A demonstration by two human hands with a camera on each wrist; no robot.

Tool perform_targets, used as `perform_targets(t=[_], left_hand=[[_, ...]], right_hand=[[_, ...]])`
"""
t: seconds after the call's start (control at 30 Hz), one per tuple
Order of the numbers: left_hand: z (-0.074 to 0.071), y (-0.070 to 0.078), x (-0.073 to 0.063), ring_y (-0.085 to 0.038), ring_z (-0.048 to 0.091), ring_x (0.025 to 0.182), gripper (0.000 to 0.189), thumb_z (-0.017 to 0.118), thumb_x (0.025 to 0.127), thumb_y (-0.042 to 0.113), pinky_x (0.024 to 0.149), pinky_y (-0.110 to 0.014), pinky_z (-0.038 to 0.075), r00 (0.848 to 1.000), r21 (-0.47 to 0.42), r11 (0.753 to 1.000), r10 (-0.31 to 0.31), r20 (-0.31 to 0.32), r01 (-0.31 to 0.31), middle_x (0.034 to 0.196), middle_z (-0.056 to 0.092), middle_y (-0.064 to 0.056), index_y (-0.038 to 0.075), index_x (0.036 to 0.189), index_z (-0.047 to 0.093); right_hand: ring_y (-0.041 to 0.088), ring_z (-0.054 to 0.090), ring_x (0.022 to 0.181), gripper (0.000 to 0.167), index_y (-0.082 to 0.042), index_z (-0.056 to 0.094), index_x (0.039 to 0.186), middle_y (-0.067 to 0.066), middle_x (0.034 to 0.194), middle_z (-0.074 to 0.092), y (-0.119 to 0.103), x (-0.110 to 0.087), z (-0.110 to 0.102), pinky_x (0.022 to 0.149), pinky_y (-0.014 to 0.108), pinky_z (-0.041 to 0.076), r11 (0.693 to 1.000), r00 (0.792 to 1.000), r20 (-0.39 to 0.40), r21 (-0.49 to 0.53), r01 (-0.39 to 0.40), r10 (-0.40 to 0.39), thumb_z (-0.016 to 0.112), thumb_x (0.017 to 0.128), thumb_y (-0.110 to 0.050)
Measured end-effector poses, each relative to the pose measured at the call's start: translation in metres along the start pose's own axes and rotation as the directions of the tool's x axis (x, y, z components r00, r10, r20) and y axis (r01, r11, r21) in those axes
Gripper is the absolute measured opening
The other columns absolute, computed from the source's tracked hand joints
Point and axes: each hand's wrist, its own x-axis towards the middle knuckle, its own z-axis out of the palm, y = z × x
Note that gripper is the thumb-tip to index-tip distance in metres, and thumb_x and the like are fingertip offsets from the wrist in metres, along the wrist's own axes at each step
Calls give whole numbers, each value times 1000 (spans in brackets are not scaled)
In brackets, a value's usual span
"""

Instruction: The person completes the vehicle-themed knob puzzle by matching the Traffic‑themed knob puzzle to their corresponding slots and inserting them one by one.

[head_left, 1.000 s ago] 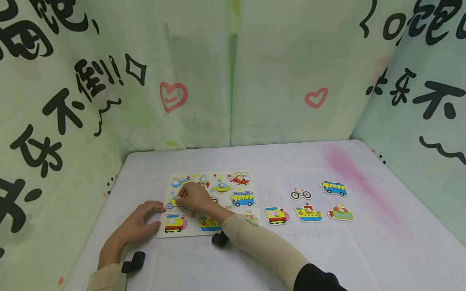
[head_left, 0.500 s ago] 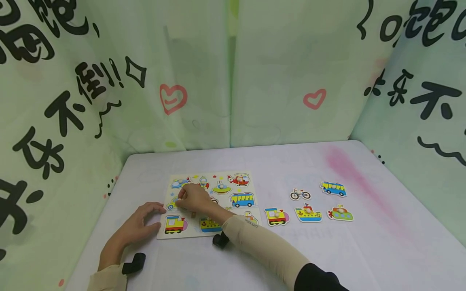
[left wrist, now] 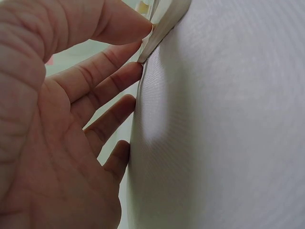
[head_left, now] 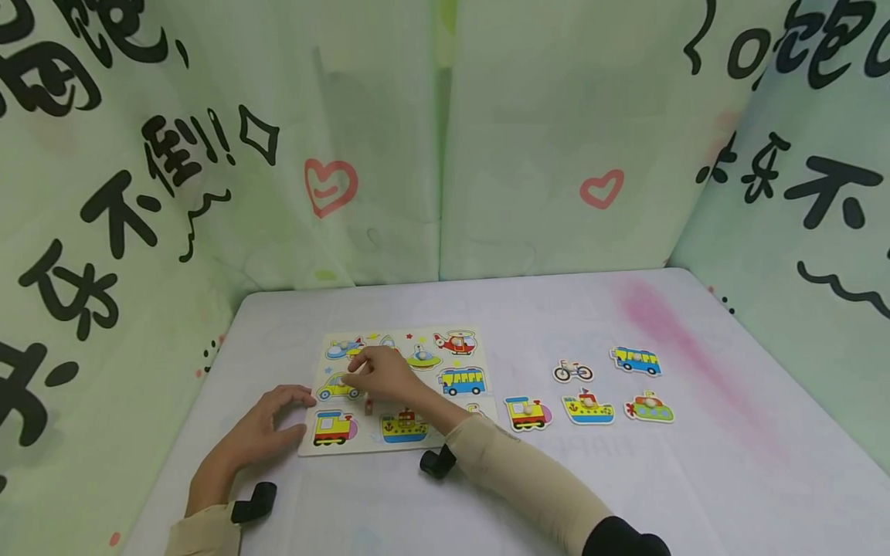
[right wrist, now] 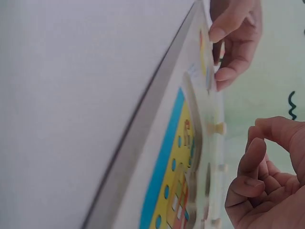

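Note:
My left hand (head_left: 260, 428) is at the left edge of a white knob puzzle board (head_left: 368, 439). In the left wrist view its thumb touches the board's edge, with the other fingers extended beside it. My right hand (head_left: 382, 374) hovers over the board's left half, beside the yellow car piece (head_left: 338, 386) in the middle row. The right wrist view shows loosely bent fingers (right wrist: 252, 157), a gap between thumb and index, and nothing held. A plane (head_left: 344, 349), a spinning-top-like saucer (head_left: 423, 357) and a helicopter (head_left: 456, 342) line the board's top row; the right hand partly covers a rocket.
Right of the board lie loose puzzle pieces: a train (head_left: 528, 414), a ship (head_left: 588, 407), a bicycle (head_left: 573, 371), a bus (head_left: 636, 361) and a green submarine-like piece (head_left: 650, 408). The white-covered table (head_left: 542, 486) is enclosed by pale green curtains (head_left: 528, 224).
My right hand has lifted off the car piece and shifted slightly right, so the car now shows in full and the rocket is more covered. The left hand stays in place.

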Motion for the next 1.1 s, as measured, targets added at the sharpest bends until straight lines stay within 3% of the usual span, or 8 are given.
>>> perform_targets(t=[0.23,0.4,0.9,1.1], left_hand=[[0,2,0,-46,44,135,32,71,87,3,113,-69,32,999,16,999,-34,1,34,140,56,-18,13,117,65],[0,1,1,-46,45,135,32,71,86,2,113,-69,32,1000,3,1000,-23,-2,23,138,57,-19,12,116,66],[2,3,0,-45,43,137,34,72,86,3,114,-69,31,998,8,998,-67,3,67,141,55,-18,12,118,65],[2,2,0,-45,43,137,34,73,86,4,114,-69,31,998,12,998,-66,6,66,140,55,-18,12,118,65]], right_hand=[[9,49,58,21,-10,72,103,-2,67,59,-5,-14,-9,54,20,38,997,998,16,57,55,-56,76,92,-27],[9,50,60,19,-12,71,102,-2,68,59,-5,-23,-12,54,20,38,995,996,39,62,78,-81,75,93,-29],[7,47,56,19,-10,71,105,-5,71,57,3,-49,-32,51,20,41,988,989,27,-43,148,-147,75,93,-25],[6,49,63,19,-10,71,104,-7,73,57,10,-62,-40,54,18,41,978,982,45,-86,188,-185,75,93,-25]])
